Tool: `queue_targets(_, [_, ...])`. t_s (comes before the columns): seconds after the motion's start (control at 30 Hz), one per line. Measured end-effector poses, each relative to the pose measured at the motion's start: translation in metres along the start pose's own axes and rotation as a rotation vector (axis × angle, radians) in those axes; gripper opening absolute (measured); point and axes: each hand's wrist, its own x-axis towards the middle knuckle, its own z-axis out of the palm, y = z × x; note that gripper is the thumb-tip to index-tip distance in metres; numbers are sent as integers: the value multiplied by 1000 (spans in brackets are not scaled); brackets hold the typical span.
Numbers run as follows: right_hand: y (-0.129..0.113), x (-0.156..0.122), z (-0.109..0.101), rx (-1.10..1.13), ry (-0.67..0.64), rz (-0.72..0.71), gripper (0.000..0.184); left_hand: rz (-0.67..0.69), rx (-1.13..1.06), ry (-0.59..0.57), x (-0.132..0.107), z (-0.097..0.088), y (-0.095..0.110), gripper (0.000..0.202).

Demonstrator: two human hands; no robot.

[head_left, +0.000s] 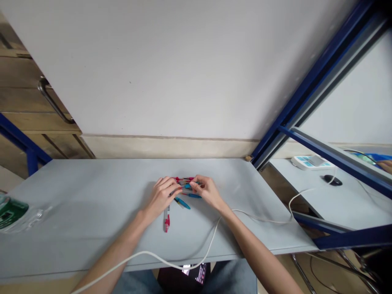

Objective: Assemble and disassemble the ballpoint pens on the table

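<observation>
Several clear-barrelled pens with red or blue parts lie in a loose group on the grey table, around and between my hands. My right hand [206, 190] is closed, thumb and fingers pinching a blue pen [188, 186]. From the other side my left hand [165, 191] curls its fingers round the end of a pen, partly hidden by the fingers. Just below the hands rest a blue-capped pen [183, 203], tilted, and another blue pen [193, 196]. A red pen [166, 222] lies apart, nearer the front edge. Red pens at the back are partly covered by the hands.
A white cable [153, 255] crosses the front of the table [101, 196] and passes under my right arm. At far left lies a green-labelled bottle [14, 214]. Blue frame bars [306, 81] stand on the right; beyond them are a black mouse [332, 180] and a person's hand [386, 165].
</observation>
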Motion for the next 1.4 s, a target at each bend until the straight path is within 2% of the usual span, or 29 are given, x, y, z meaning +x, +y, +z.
queue_targets(0.17, [2,3,-22,-109,116,0,40,-223,-62,76,0,-12,-18,30])
queue_targets(0.23, [3,3,-28,-155,126,12,41,-261,-48,62,-3,-14,-27,30])
queue_targets(0.33, [1,1,-31,-252,153,26,41,-274,-17,-48,-8,-12,-36,29])
queue_targets(0.47, [-3,-1,-26,-381,158,46,37,-291,27,-203,-10,-8,-35,34])
queue_targets(0.57, [-9,-4,-25,-403,132,32,36,-313,67,-250,-8,-9,-31,33])
queue_targets(0.7, [-19,-7,-30,-383,189,15,39,-335,102,-254,-6,-13,-28,27])
queue_targets(0.83, [-24,-7,-34,-418,125,36,40,-332,119,-282,-6,-13,-25,25])
queue_targets(1.0, [-18,-5,-31,-483,29,49,35,-338,114,-375,-7,-13,-20,27])
queue_targets(1.17, [-12,-4,-24,-561,-158,-66,14,-389,0,-377,-10,-10,-20,29])
queue_targets(1.3, [-3,-5,-11,-699,-199,-163,8,-422,-81,-335,-14,-6,-24,29])
queue_targets(1.4, [1,-9,1,-735,-193,-205,10,-434,-77,-313,-10,-10,-23,28])
